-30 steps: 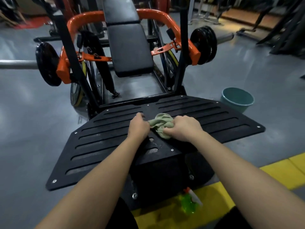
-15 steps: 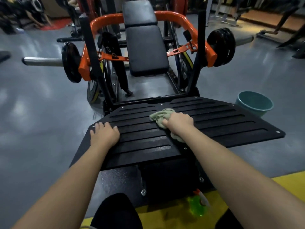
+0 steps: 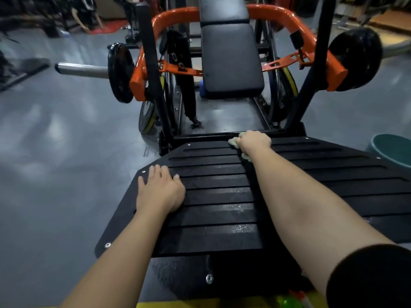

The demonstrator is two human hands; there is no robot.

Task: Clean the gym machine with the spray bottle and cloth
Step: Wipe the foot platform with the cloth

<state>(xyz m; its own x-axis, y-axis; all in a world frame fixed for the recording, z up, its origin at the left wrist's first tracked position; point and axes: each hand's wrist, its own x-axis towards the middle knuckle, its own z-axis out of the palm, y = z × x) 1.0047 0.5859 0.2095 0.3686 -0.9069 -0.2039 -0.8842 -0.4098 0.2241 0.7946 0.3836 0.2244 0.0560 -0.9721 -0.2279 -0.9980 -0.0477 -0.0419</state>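
While the left hand (image 3: 159, 192) stayed flat, fingers straight, at the plate's (image 3: 213, 214) 9 o'clock side, the right hand (image 3: 254, 141) had pushed the cloth (image 3: 233, 142), bunched in its grip, from centre to the 12 o'clock edge. Near slats looked wet. Judged: wiping midway, 3 o'clock side pending. Bottle (image 3: 289, 302) lay untouched at 6 o'clock.

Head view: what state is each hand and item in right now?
cloth: bunched, at the far edge of the footplate.
right hand: grips the cloth.
left hand: flat on the footplate, holds nothing.
footplate: wet sheen near middle.
spray bottle: untouched, mostly cut off by the frame.
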